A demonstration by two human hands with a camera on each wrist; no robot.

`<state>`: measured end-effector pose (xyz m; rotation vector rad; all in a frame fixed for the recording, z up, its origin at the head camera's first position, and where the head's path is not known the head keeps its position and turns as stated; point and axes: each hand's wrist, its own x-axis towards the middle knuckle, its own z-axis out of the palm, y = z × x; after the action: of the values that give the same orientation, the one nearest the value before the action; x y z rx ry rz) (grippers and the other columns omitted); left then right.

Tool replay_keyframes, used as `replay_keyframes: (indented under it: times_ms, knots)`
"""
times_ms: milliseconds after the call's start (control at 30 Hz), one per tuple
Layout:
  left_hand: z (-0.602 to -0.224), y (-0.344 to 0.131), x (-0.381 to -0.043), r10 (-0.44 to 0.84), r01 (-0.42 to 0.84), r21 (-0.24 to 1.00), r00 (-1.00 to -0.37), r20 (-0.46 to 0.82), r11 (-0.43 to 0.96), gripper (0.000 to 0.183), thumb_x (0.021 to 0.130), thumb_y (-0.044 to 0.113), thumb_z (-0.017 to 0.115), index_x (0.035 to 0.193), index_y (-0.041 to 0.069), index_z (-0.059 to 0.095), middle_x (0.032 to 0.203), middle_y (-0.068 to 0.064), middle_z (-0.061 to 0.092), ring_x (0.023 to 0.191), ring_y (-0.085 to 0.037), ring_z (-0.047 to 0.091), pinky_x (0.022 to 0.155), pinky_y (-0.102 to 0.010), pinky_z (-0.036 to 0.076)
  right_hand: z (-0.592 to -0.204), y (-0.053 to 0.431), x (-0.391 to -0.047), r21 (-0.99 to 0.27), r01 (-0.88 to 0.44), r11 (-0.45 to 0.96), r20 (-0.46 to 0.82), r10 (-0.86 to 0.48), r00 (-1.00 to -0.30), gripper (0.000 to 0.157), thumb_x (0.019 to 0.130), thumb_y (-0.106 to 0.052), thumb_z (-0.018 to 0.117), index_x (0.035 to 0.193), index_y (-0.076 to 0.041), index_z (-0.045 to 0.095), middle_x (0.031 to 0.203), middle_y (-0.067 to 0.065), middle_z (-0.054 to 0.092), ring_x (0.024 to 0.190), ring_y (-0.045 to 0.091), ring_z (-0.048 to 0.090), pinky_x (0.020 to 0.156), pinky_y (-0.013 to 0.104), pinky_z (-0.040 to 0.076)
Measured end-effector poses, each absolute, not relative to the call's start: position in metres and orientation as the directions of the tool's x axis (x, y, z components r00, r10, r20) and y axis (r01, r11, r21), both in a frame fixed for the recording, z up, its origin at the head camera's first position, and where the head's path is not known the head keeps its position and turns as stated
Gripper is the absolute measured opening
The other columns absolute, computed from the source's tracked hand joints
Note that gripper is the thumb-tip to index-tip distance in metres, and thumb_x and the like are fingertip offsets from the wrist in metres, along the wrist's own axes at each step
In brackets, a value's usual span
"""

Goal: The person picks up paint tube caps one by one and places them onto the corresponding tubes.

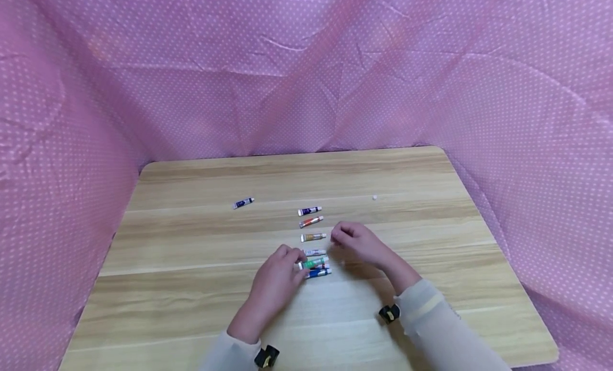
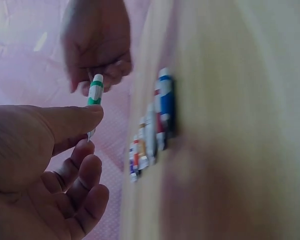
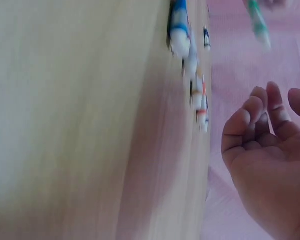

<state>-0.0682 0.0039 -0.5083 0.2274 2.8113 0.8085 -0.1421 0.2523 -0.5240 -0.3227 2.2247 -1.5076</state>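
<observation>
My left hand [image 1: 275,279] pinches a small green paint tube [image 1: 314,263] between thumb and index finger. In the left wrist view the tube [image 2: 95,94] is held above the table with its white cap away from the palm. My right hand [image 1: 362,244] is to the right of the tubes, fingers loosely bent, with nothing in its grasp in the right wrist view. Below the green tube lie a blue tube [image 1: 319,273] and a partly hidden red one. A white tube [image 1: 316,252], an ochre tube [image 1: 313,237], an orange-red tube [image 1: 311,222] and a purple tube [image 1: 309,211] line up behind.
Apart from the row, a dark blue tube [image 1: 243,203] lies further left on the wooden table [image 1: 191,302]. A tiny white piece [image 1: 374,197] sits at the back right. Pink dotted cloth [image 1: 306,94] hangs behind the table and along both sides.
</observation>
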Motion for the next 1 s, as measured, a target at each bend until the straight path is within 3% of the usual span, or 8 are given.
replay_keyframes:
  times_ms: [167,467,767,1000]
  knots:
    - [-0.524,0.004,-0.058,0.253,0.154,0.521,-0.96,-0.123,0.839,0.022,0.096,0.033,0.083,0.115,0.023,0.075,0.103,0.007,0.063,0.079,-0.007,0.053,0.071,-0.025,0.049,-0.522,0.269,-0.159,-0.955,0.102,0.279,-0.199,-0.345,-0.917,0.035,0.114,-0.025,0.055,0.12,0.008,0.062,0.105,0.017,0.068,0.103,0.038,0.063,0.093,0.04,0.055]
    - [-0.536,0.004,-0.048,0.302,0.194,0.522,-0.945,-0.129,0.831,0.021,0.091,0.032,0.088,0.108,0.024,0.077,0.095,0.01,0.062,0.077,-0.006,0.05,0.071,-0.025,0.046,-0.514,0.292,-0.183,-0.979,0.091,0.184,-0.126,-0.193,-0.973,0.02,0.112,-0.016,0.058,0.115,0.004,0.061,0.092,-0.007,0.064,0.088,0.014,0.061,0.086,0.028,0.054]
    - [-0.544,0.002,-0.049,0.318,0.187,0.524,-0.932,-0.173,0.831,0.019,0.091,0.031,0.089,0.104,0.025,0.077,0.093,0.01,0.061,0.079,-0.006,0.05,0.073,-0.027,0.047,-0.503,0.318,-0.203,-0.989,0.082,0.124,-0.093,-0.084,-0.992,0.007,0.112,-0.013,0.058,0.109,-0.009,0.062,0.089,-0.011,0.064,0.084,0.006,0.06,0.081,0.019,0.054]
    - [-0.547,0.002,-0.05,0.313,0.179,0.533,-0.934,-0.173,0.827,0.019,0.089,0.029,0.091,0.101,0.024,0.076,0.092,0.01,0.06,0.077,-0.007,0.05,0.071,-0.026,0.044,-0.498,0.333,-0.216,-0.99,0.069,0.126,-0.076,-0.055,-0.996,0.01,0.113,-0.015,0.057,0.114,-0.005,0.06,0.09,-0.01,0.064,0.084,0.005,0.06,0.08,0.019,0.054]
